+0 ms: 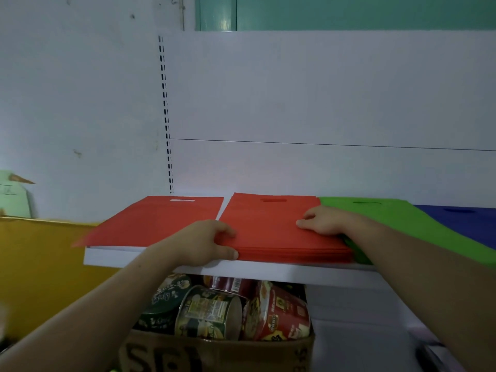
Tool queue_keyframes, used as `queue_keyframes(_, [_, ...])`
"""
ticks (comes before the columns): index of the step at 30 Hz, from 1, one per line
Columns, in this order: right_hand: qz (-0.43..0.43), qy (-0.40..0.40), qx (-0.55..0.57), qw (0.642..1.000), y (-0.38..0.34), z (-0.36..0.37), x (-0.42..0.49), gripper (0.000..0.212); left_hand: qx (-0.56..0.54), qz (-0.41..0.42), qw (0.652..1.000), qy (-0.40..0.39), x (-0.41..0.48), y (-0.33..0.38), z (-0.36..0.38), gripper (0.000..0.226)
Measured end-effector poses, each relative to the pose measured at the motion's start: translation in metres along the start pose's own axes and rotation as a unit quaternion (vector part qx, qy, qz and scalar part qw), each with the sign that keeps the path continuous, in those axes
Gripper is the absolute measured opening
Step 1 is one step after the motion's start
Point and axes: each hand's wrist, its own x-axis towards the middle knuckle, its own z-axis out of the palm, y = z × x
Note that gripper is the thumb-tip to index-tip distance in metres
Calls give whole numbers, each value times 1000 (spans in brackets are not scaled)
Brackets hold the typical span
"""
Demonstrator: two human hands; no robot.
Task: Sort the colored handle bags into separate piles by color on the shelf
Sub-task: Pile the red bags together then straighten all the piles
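A thick stack of red handle bags (271,224) lies on the white shelf (268,272). My left hand (206,242) grips the stack's front left corner, thumb below and fingers curled over the top. My right hand (324,220) rests on the stack's right side with fingers bent on the top bag. To the left lies a thin red bag pile (158,218), its corner hanging past the shelf end. Right of the stack sit a green bag pile (402,221) and then a blue bag pile (461,224).
Under the shelf a cardboard box (220,353) holds several instant-noodle cups (279,312) and tins. A yellow panel (40,264) stands at the left. A slotted upright (165,111) and white back panel rise behind the shelf.
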Motion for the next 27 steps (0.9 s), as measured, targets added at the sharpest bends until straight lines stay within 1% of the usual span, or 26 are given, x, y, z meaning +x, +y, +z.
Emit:
queue_keyframes(3, [-4,-5,-19,1000,0,-3,1,55,-1,-9,1000,-2,0,0,-1,57])
queue_keyframes(6, [-11,2,-25,1000,-4,-10,4,58,-2,-26,1000,-11,-2,2,-4,66])
queue_keyframes(8, [-26,14,-30,999,-10,-15,8,60,-7,-38,999,-8,-4,3,-8,69])
queue_keyframes(11, [-58,31,-46,997,-26,-18,17,59,-2,-60,998,11,-10,1,-14,68])
queue_keyframes(14, [-89,40,-36,995,-48,-17,22,56,-14,-88,995,36,-20,-10,-17,64])
queue_keyframes(19, [-115,29,-30,992,-89,-8,27,66,0,-126,990,64,-34,-47,-28,61])
queue_keyframes(25, [-115,32,-43,992,-149,3,38,62,-5,-150,985,88,-43,-106,-51,64])
queue_keyframes(27, [-101,27,-40,994,-172,9,43,66,-4,-152,984,88,-46,-128,-60,64])
